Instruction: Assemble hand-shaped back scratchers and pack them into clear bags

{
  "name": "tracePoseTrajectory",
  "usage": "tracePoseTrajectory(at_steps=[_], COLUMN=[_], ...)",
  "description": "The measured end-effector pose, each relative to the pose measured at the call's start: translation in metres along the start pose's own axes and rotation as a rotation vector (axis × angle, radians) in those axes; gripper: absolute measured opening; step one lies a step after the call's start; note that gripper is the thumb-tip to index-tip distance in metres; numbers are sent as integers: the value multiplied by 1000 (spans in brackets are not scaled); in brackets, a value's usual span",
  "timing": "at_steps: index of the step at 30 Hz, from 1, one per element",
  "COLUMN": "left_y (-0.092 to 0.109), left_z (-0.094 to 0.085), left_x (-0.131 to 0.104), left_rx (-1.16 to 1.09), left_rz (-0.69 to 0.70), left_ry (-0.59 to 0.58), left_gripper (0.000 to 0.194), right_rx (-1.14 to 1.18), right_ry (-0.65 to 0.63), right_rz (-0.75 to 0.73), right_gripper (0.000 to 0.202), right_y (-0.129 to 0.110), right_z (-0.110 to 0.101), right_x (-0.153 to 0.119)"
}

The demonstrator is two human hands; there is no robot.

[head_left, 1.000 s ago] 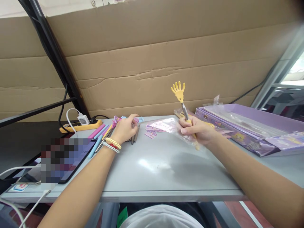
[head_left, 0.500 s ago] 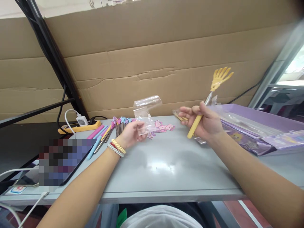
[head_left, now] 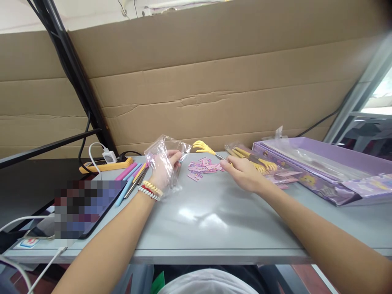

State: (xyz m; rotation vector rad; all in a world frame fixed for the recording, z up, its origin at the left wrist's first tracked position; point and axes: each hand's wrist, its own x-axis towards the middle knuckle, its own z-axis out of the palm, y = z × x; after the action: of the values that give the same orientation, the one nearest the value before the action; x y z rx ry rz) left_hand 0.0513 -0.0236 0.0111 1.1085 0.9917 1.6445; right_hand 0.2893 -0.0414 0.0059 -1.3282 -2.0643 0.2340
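My left hand (head_left: 163,168) is closed on a clear plastic bag (head_left: 159,151), which drapes over its back and fingers. A yellow back scratcher (head_left: 203,147) with a hand-shaped head and thin metal shaft is gripped in my right hand (head_left: 241,172). Its head points left, close to the bag's edge but outside it as far as I can see; my palm hides the handle. Small pink printed cards (head_left: 202,166) lie scattered on the table between my hands. Just beyond my right hand are bagged yellow back scratchers (head_left: 266,164).
A purple box (head_left: 321,151) holding clear bags stands at the right of the grey table (head_left: 208,237). Coloured handles with metal shafts (head_left: 130,188) lie left, beside a tablet (head_left: 101,212) and a yellow power strip (head_left: 105,165). Cardboard (head_left: 214,81) rises behind.
My right hand has moved left and tipped the back scratcher from upright to pointing left, near the bag. The bag now covers my left hand, and the packed scratchers show more fully.
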Motion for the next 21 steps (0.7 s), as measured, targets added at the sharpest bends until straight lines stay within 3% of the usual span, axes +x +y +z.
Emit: tracePoseTrajectory(at_steps=[4, 10, 14, 18, 21], left_y=[-7, -7, -2, -3, -7], left_z=[0, -4, -2, 1, 2], left_x=[0, 1, 1, -3, -8], left_rx=[234, 209, 207, 274, 325], left_rz=[33, 51, -7, -93, -149], left_ry=[-119, -182, -167, -273, -348], left_gripper=[27, 23, 21, 21, 22], right_rx=[-60, -99, -78, 8, 74], right_ry=[-86, -165, -118, 20, 49], right_rz=[-27, -58, -47, 1, -51], right_gripper=[47, 49, 47, 42, 36], right_y=[-1, 0, 2, 2, 1], right_z=[1, 4, 5, 5, 5], right_x=[0, -1, 0, 0, -2])
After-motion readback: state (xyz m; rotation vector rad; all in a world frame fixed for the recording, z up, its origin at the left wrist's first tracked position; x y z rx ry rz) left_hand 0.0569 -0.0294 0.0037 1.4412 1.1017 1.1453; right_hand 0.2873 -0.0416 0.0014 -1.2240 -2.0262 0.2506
